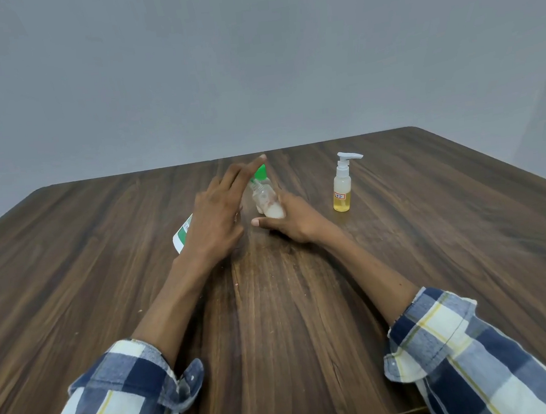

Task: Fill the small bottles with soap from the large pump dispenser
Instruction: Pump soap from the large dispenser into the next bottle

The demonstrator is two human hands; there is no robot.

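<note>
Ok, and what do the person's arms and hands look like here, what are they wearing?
Both arms wear a checked shirt in navy, pale blue and cream with thin yellow lines. The left sleeve and right sleeve are pushed back up the forearm, cuffs unbuttoned and flaring open, with a small button visible on each cuff. The left hand and right hand are bare: no gloves, and no rings or watch visible.

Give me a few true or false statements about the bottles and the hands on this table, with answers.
1. The right hand holds a small clear bottle. True.
2. The small pump bottle holds blue liquid. False: it is yellowish.
3. The left hand has straight fingers over the green pump head. True.
4. The small pump bottle lies on its side. False: it stands upright on the wooden table.
</note>
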